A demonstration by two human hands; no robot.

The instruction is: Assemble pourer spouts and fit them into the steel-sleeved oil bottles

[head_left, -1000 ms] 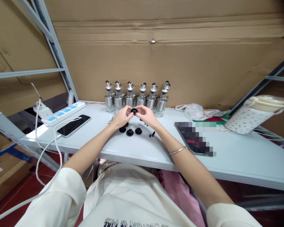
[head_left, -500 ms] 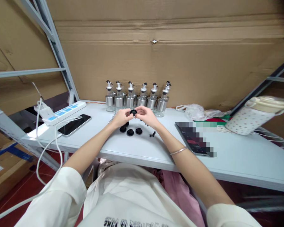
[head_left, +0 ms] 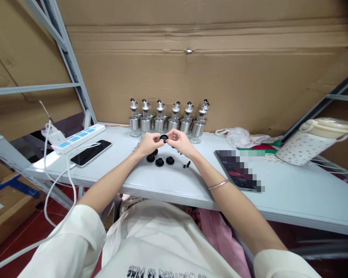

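Note:
Between my two hands, above the table, is a round black stopper [head_left: 163, 137]. My left hand [head_left: 150, 143] pinches it from the left, and my right hand [head_left: 178, 141] grips its other side with the fingers closed. A small light spot shows at the stopper's lower middle, too small to name. Several more black stoppers [head_left: 159, 162] lie on the table just below my hands. Small black pieces [head_left: 188, 164] are to the right, under my right wrist. Small clear or silvery parts [head_left: 137, 145] lie partly hidden behind my left hand.
Steel-and-glass oil bottles [head_left: 146, 124] with pourer tops stand in rows at the back. On the left are a power strip [head_left: 81, 138], a phone [head_left: 91, 153] and white cables. A dark tablet-like device [head_left: 237, 170], plastic bags [head_left: 237, 137] and a dotted jug [head_left: 310, 144] occupy the right.
The black stopper has tilted slightly between my fingers, and a light spot now shows on its lower side. My hands have barely moved; the rest is unchanged.

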